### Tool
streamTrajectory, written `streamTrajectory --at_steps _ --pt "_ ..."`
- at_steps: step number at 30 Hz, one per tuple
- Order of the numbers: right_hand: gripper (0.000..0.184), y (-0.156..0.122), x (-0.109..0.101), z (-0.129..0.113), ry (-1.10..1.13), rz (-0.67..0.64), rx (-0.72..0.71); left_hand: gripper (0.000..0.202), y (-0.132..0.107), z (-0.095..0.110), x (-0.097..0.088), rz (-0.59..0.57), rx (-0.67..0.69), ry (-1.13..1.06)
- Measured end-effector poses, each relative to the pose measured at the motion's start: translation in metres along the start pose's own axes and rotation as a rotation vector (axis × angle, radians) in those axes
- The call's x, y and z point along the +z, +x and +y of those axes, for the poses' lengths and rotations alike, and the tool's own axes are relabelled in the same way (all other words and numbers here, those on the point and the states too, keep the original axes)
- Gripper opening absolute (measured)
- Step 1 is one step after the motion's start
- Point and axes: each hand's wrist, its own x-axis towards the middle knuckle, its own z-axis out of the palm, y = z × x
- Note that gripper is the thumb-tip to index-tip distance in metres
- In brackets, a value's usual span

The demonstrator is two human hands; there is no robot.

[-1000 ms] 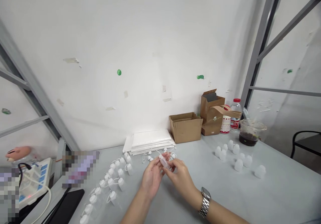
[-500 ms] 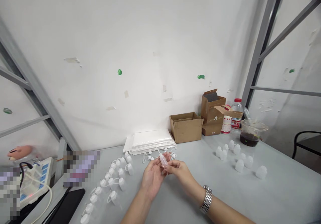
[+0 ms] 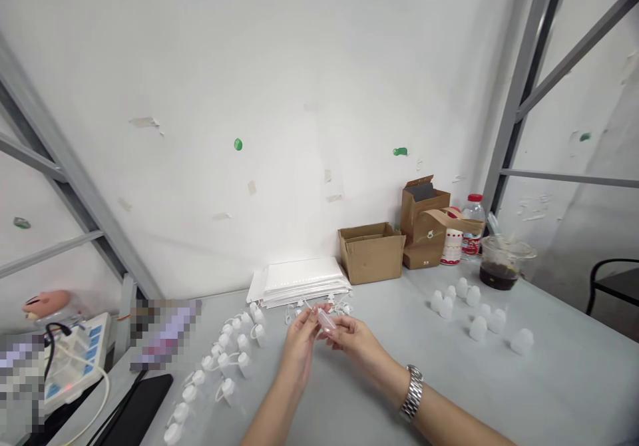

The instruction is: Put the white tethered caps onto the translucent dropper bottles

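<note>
A small translucent plastic bottle (image 3: 326,321) is held between my two hands, tilted toward the upper left. My right hand (image 3: 355,337), with a metal watch at the wrist, pinches its lower end. The fingers of my left hand (image 3: 299,337) close around its upper end and hide the tip. Left of my hands, several similar bottles with white caps (image 3: 228,387) and looped straps stand in rows. Behind my fingers, loose white caps (image 3: 342,309) with straps lie on the grey table (image 3: 399,379).
Several translucent white pieces (image 3: 478,328) stand at the right. A stack of white sheets (image 3: 299,279), an open cardboard box (image 3: 372,256), a paper bag (image 3: 424,233) and a bowl of dark liquid (image 3: 499,274) line the back. A black phone (image 3: 137,409) and power strip (image 3: 74,363) are at left.
My left hand has turned from lying palm up under the bottle to gripping its upper end with the fingers. My right hand keeps its hold, almost in place.
</note>
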Motion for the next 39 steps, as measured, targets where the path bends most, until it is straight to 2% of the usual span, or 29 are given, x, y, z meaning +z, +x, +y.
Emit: streamTrajectory --at_steps 3,7,10,12,15,17,19,23,26,32,36,39 --pt "0.028 0.001 -0.001 0.002 -0.015 0.049 -0.024 0.029 -0.001 -0.001 0.0 -0.043 0.027 0.039" --pt "0.033 0.003 -0.002 -0.002 0.056 0.026 0.003 0.032 0.0 0.004 0.002 -0.111 0.039 0.08" --pt "0.036 0.005 -0.003 -0.008 0.124 0.057 0.007 0.037 0.006 0.008 -0.005 -0.016 0.069 0.15" --pt "0.036 0.006 -0.006 -0.011 0.143 0.091 -0.006 0.034 0.01 0.008 -0.014 0.108 0.148 0.361" --pt "0.036 0.007 -0.012 -0.012 0.13 0.126 -0.021 0.026 0.013 0.005 -0.026 0.235 0.378 0.812" --pt "0.035 0.008 -0.015 -0.012 0.128 0.139 -0.026 0.023 0.013 0.001 -0.031 0.23 0.467 1.028" --pt "0.034 0.007 -0.016 -0.012 0.128 0.147 -0.027 0.021 0.013 -0.003 -0.034 0.155 0.497 1.121" --pt "0.034 0.006 -0.013 -0.011 0.113 0.145 -0.02 0.019 0.018 -0.014 -0.041 -0.035 0.484 1.094" --pt "0.034 0.006 -0.012 -0.009 0.09 0.134 -0.019 0.02 0.025 -0.021 -0.047 -0.077 0.472 1.054" --pt "0.031 0.006 -0.012 -0.004 0.065 0.127 0.011 0.015 0.03 -0.021 -0.05 -0.021 0.49 1.018" --pt "0.027 0.005 -0.01 -0.003 0.003 0.144 0.006 0.009 0.025 -0.01 -0.041 0.039 0.503 1.038" --pt "0.027 0.005 -0.012 -0.004 -0.044 0.171 -0.026 0.008 0.02 -0.001 -0.031 0.148 0.483 0.949"
